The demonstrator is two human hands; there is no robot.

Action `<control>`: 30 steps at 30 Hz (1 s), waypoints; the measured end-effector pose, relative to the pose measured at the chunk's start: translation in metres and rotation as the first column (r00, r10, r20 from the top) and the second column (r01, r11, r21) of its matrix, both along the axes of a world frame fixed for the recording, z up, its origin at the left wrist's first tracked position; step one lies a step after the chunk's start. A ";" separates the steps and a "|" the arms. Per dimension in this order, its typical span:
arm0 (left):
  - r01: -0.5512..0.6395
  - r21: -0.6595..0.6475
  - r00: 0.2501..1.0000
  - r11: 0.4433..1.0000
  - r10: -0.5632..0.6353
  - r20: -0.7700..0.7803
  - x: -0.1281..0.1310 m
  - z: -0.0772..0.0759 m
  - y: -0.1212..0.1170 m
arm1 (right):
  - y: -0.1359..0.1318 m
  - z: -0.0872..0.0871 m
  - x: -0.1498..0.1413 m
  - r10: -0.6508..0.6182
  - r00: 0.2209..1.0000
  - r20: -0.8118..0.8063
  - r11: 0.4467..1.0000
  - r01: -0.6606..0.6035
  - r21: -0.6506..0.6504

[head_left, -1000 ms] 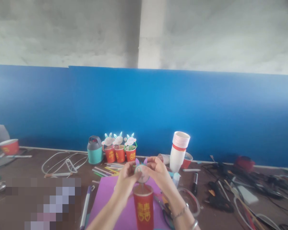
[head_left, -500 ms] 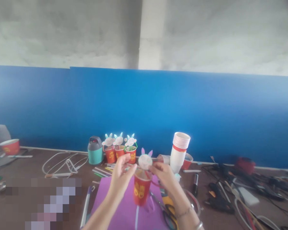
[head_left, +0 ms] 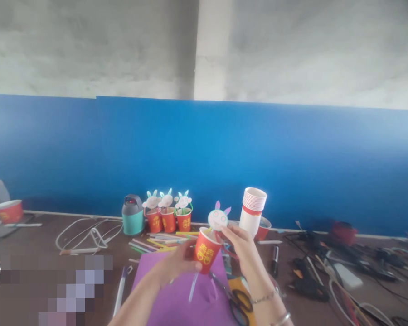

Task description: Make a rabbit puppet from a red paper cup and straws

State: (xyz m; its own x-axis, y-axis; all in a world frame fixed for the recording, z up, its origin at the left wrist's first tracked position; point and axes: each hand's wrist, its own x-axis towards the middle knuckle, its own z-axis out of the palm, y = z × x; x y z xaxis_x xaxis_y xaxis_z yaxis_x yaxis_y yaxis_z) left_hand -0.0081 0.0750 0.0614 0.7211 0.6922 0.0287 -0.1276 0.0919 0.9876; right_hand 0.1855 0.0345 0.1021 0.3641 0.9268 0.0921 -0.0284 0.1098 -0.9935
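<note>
My left hand [head_left: 179, 263] is wrapped around the side of a red paper cup [head_left: 208, 251] with yellow printing, which tilts to the right above a purple sheet [head_left: 177, 308]. A round paper rabbit face [head_left: 218, 219] with purple ears stands over the cup's mouth. At the face's lower right edge, my right hand [head_left: 237, 240] pinches it between thumb and fingers. A pale straw [head_left: 193, 287] shows below the cup; whether it is attached I cannot tell. Black-handled scissors [head_left: 240, 304] lie by my right wrist.
Behind stand several similar red cups with rabbit faces [head_left: 184, 219], beside a teal and grey container [head_left: 133, 217]. Coloured strips [head_left: 156, 242] lie before them. A stack of white cups [head_left: 253, 209] rises at right, with a marker [head_left: 275, 259] and tangled cables [head_left: 309, 276] farther over.
My left hand has gone from spread near the cup to gripping its side. The cup has lifted and tilted right, and the rabbit face has shifted up and right with my right hand.
</note>
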 end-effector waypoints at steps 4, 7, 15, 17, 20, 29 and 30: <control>-0.107 -0.018 0.992 0.994 0.106 -0.068 0.011 0.001 -0.005 | 0.005 -0.006 0.003 -0.003 0.976 0.218 0.998 -0.012 0.067; -0.233 -0.021 0.964 0.972 0.228 -0.136 0.000 0.003 0.006 | 0.007 -0.005 0.008 -0.184 0.925 0.333 0.975 0.130 0.179; -0.584 0.097 0.774 0.806 0.589 -0.232 -0.053 0.023 0.028 | 0.000 -0.038 -0.047 0.369 0.502 0.783 0.925 -0.280 -0.256; -0.654 0.093 0.723 0.751 0.657 -0.212 -0.059 0.021 0.022 | 0.004 -0.060 -0.073 0.366 0.430 0.825 0.929 -0.222 -0.297; -0.729 0.073 0.660 0.681 0.727 -0.188 -0.064 0.011 0.011 | 0.010 -0.084 -0.101 0.352 0.399 0.847 0.931 -0.241 -0.274; -0.708 0.083 0.666 0.701 0.702 -0.252 -0.074 -0.021 -0.009 | 0.024 -0.089 -0.099 0.396 0.454 0.798 0.916 -0.256 -0.309; -0.696 0.082 0.677 0.713 0.691 -0.253 -0.074 -0.023 -0.011 | 0.024 -0.088 -0.094 0.395 0.492 0.776 0.918 -0.243 -0.313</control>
